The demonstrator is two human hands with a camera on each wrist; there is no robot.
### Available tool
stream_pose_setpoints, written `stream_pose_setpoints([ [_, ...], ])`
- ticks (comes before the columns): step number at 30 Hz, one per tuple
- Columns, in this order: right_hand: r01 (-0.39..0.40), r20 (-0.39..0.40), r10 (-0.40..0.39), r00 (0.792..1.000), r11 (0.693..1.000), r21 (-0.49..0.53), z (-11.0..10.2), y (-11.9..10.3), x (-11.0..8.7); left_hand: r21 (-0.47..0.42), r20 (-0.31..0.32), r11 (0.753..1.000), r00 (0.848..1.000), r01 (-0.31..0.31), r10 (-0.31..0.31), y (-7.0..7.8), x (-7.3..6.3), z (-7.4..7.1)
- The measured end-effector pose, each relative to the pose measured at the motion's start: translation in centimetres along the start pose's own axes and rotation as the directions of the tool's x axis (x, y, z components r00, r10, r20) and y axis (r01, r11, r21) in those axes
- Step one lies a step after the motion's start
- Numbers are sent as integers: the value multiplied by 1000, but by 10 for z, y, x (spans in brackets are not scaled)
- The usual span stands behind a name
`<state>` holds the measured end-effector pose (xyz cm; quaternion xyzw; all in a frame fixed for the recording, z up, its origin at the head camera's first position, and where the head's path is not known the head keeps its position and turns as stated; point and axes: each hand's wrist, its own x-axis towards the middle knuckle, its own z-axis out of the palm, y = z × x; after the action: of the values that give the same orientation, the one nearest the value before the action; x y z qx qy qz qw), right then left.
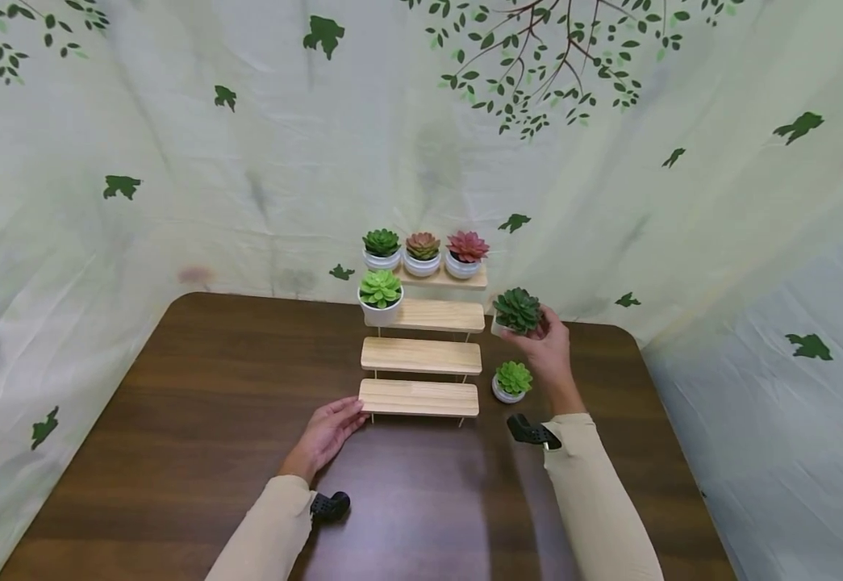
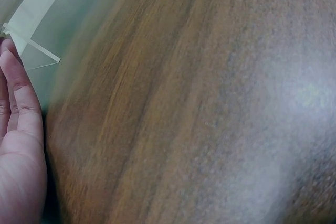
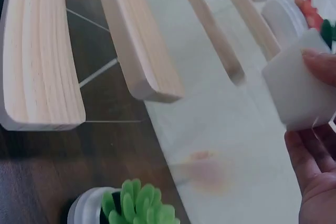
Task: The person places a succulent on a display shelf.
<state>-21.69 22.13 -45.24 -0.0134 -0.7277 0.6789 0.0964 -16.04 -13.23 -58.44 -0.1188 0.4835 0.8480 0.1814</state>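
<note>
A tiered wooden stand (image 1: 421, 356) with clear supports stands on the table. My left hand (image 1: 330, 432) touches the left end of its lowest shelf, fingers fairly straight; in the left wrist view only part of that hand (image 2: 21, 135) shows. My right hand (image 1: 548, 347) grips a dark green succulent (image 1: 517, 310) by its square white pot (image 3: 299, 85), held up right of the stand. Below that hand, a small bright green succulent (image 1: 512, 378) sits on the table in a round white pot. On the second shelf from the top, a light green succulent (image 1: 381, 289) stands at the left end.
On the top shelf (image 1: 475, 281) stand a green succulent (image 1: 381, 242), a reddish-green one (image 1: 423, 245) and a pink one (image 1: 468, 246), all in white pots. A leaf-print cloth (image 1: 261, 161) hangs behind the dark wood table (image 1: 174, 420). Black wrist devices (image 1: 330, 507) sit on both sleeves.
</note>
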Motion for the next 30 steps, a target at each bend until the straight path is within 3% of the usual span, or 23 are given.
stream_pose_setpoints([
  [11, 85, 82, -84, 993, 996, -11, 35, -13, 19, -7, 2, 1000, 1000, -7, 7, 3, 0, -3],
  [23, 65, 216, -64, 974, 998, 4, 75, -44, 9, -5, 3, 1000, 1000, 4, -4, 3, -1, -2],
  [30, 23, 241, -28, 970, 999, 22, 86, -19, 22, -16, 8, 1000, 1000, -5, 5, 1, 0, -1],
])
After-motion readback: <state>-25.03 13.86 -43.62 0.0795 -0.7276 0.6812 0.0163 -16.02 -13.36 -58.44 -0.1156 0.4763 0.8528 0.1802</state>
